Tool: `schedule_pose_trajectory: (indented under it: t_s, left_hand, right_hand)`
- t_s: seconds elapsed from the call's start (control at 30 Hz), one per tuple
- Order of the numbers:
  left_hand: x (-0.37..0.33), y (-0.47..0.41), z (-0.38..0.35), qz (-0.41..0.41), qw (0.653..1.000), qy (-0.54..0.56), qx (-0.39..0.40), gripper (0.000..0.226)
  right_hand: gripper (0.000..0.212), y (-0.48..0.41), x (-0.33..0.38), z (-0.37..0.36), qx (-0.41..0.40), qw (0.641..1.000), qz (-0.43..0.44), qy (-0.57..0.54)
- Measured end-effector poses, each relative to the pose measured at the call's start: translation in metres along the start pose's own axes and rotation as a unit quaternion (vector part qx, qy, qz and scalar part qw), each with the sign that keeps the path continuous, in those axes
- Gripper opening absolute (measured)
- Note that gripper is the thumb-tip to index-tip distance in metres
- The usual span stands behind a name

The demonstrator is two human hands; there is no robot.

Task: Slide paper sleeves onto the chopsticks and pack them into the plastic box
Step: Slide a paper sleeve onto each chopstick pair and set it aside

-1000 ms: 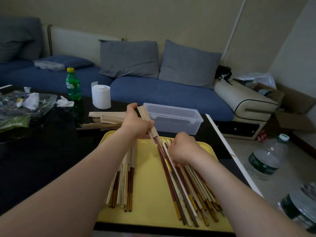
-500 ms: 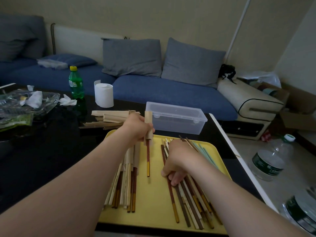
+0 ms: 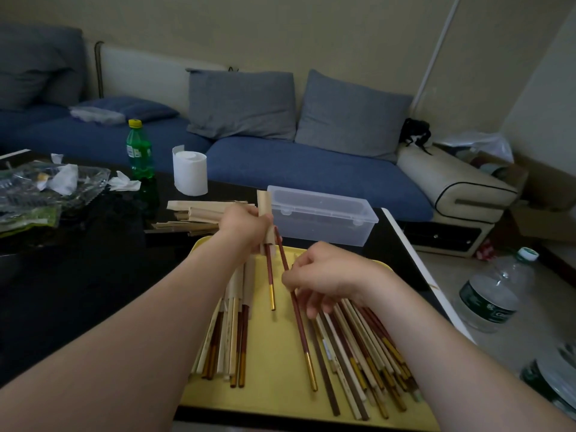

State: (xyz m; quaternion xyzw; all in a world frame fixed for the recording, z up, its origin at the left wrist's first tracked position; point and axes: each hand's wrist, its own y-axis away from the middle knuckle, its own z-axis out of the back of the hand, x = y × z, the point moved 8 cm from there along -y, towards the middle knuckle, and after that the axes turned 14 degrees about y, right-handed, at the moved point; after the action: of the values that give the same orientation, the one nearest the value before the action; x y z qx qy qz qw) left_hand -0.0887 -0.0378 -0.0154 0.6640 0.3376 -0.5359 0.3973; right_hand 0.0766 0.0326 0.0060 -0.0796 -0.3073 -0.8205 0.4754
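Observation:
My left hand (image 3: 246, 227) grips a tan paper sleeve (image 3: 264, 207) with one red-brown, gold-tipped chopstick (image 3: 270, 279) hanging out of its lower end. My right hand (image 3: 321, 272) pinches a second red-brown chopstick (image 3: 300, 332), its top end touching the sleeve's mouth and its gold tip low over the yellow tray (image 3: 280, 391). Sleeved chopsticks (image 3: 232, 332) lie on the tray's left side, loose bare ones (image 3: 361, 353) on the right. The clear plastic box (image 3: 321, 215), lid on, stands behind the tray. Spare sleeves (image 3: 196, 213) are piled left of the box.
On the black table (image 3: 78, 291) stand a green bottle (image 3: 139, 151), a toilet-paper roll (image 3: 190, 173) and a clear dish of rubbish (image 3: 40, 188). A blue sofa (image 3: 280, 163) is behind. Water bottles (image 3: 492, 294) stand on the floor to the right.
My right hand has lifted off the loose pile with a second chopstick and brought its top end up to the sleeve. My left hand holds the sleeve about where it was.

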Motion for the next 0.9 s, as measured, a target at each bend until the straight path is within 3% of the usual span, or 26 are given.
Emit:
schedule_pose_trajectory:
  t_s: [0.33,0.57,0.77,0.9]
  left_hand:
    - [-0.002,0.004,0.000,0.007,0.998,0.058,0.002,0.027]
    - [0.005,0.014,-0.020,0.056,0.990,0.039,0.122,0.030]
    - [0.003,0.008,-0.013,0.041,0.994,0.050,0.090,0.026]
    - [0.008,0.011,-0.016,0.072,0.990,0.037,0.114,0.027]
  right_hand:
    - [0.014,0.001,-0.005,-0.009,0.070,0.996,-0.010,0.059]
    - [0.015,-0.011,-0.012,0.009,-0.073,0.988,-0.017,-0.137]
    - [0.029,-0.005,-0.018,-0.001,0.029,0.988,-0.046,-0.145]
    - [0.048,-0.011,-0.019,0.001,-0.028,0.978,-0.047,-0.199]
